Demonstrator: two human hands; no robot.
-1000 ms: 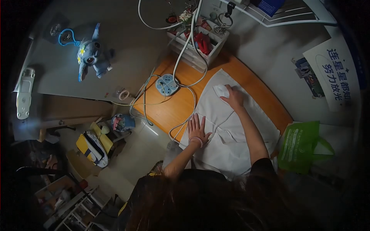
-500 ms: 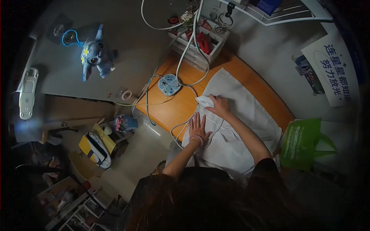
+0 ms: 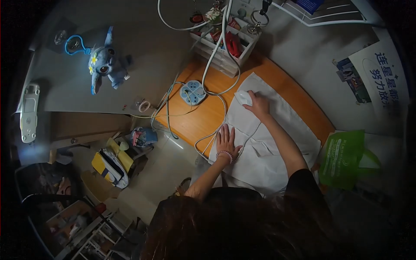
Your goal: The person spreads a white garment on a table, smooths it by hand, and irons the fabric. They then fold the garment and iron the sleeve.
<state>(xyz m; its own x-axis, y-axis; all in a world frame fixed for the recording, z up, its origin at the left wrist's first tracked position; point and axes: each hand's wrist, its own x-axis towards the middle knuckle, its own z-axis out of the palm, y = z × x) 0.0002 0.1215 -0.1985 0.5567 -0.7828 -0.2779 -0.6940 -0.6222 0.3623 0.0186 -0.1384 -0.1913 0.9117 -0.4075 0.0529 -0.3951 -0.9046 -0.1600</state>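
Note:
A white cloth (image 3: pixel 277 112), perhaps a garment, lies spread over the wooden desk, with creases near its middle. My right hand (image 3: pixel 259 105) is closed around a small white iron (image 3: pixel 244 98), which rests on the upper part of the cloth. Flat on the cloth's left side, fingers spread, lies my left hand (image 3: pixel 226 141), a beaded band at its wrist. A braided cord (image 3: pixel 248 139) runs across the cloth between my hands, and another stretch loops beside my left hand.
A round blue power strip (image 3: pixel 192 92) with cables sits on the orange desk (image 3: pixel 177 119). Behind it stands a white drawer organizer (image 3: pixel 221 60) filled with small items. A green bag (image 3: pixel 343 158) is at the right; a blue plush toy (image 3: pixel 106 65) hangs on the left panel.
My right hand has moved the iron to the right and farther up the cloth. My left hand stays flat in nearly the same place. The whole view has shifted slightly.

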